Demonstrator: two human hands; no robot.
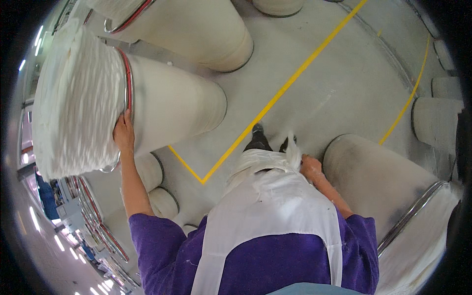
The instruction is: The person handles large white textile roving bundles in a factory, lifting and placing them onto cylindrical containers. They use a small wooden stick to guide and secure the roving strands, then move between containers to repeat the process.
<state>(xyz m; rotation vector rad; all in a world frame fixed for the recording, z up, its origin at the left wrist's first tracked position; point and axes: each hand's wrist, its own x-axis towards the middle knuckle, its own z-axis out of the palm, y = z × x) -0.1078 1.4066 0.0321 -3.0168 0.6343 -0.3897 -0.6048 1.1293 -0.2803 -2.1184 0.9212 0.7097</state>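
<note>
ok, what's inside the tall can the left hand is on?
The can is heaped above its metal rim with coiled white fibre. The left hand grips the rim. Anything lower inside is hidden by the wall.

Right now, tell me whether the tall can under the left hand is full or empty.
Full: white sliver is heaped above the metal rim of the can, where the left hand rests.
</note>
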